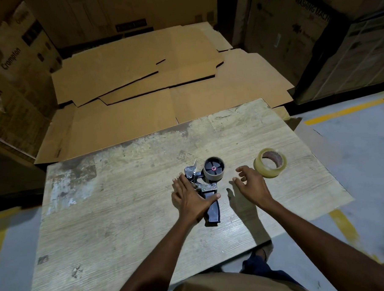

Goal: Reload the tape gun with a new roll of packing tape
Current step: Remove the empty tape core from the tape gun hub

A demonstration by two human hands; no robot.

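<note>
Tape gun (211, 208), metal-framed, under flat left hand (190, 198) fingers, right hand (252, 184) fingers spread, glossy roll (259, 167) near

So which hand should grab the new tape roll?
Probably the right hand: it hovers open right next to the tape roll, nothing between them. The left hand rests flat on the tape gun, farther from the roll, and can steady it.
</note>
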